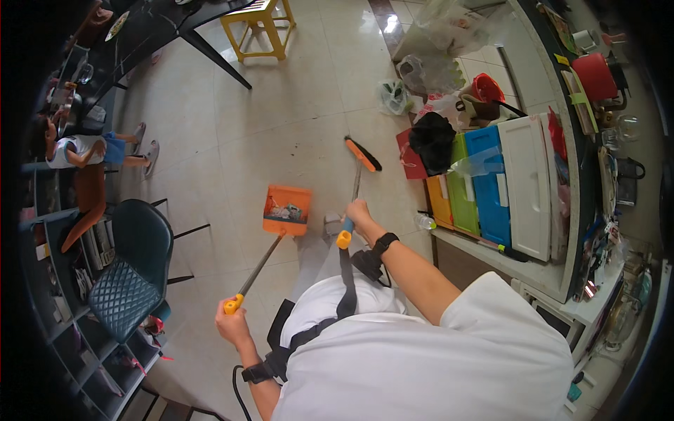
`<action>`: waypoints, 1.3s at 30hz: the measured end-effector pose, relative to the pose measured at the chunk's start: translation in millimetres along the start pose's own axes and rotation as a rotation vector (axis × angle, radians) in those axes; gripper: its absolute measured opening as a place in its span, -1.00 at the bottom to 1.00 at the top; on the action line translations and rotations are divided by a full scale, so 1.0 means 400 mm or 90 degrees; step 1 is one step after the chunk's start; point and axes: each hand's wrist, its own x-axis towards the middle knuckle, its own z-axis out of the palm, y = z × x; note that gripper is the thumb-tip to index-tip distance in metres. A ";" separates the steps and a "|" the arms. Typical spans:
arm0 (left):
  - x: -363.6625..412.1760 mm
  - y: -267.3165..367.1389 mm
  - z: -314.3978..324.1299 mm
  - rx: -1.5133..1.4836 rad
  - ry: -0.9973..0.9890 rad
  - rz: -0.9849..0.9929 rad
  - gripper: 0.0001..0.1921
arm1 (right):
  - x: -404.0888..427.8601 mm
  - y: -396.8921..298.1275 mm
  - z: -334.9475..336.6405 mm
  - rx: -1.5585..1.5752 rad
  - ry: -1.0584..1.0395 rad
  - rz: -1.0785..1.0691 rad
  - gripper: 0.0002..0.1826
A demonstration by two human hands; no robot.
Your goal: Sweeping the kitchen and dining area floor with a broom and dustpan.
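Observation:
My left hand (232,322) grips the yellow end of a long-handled orange dustpan (287,227). The pan is in front of my feet, with crumpled wrappers and scraps (286,210) inside it. In my right hand (360,214) is the handle of a broom with a blue grip and a yellow end. Its orange head with dark bristles (363,154) is over the tiled floor, ahead and to the right of the dustpan. Small dark crumbs (295,153) are scattered on the tiles to the left of the broom head.
A dark green quilted chair (138,268) is at left, near a seated person (87,150) and a black table (158,23). A yellow stool (258,26) stands ahead. Along the right are plastic bags (394,97), a red paper bag (409,155), coloured drawers (484,184) and a clear bottle (424,221).

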 end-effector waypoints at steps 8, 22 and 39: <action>0.135 0.044 0.016 0.047 -0.005 0.038 -0.74 | -0.126 -0.065 0.014 0.044 -0.174 0.013 -0.78; 0.262 -0.106 -0.107 -0.131 -0.006 -0.169 -0.77 | -0.084 -0.192 -0.054 -0.033 -0.118 -0.077 -0.94; 0.335 -0.021 -0.052 0.132 -0.024 0.072 -0.87 | -0.073 0.026 -0.171 -0.335 -0.266 -0.489 -0.92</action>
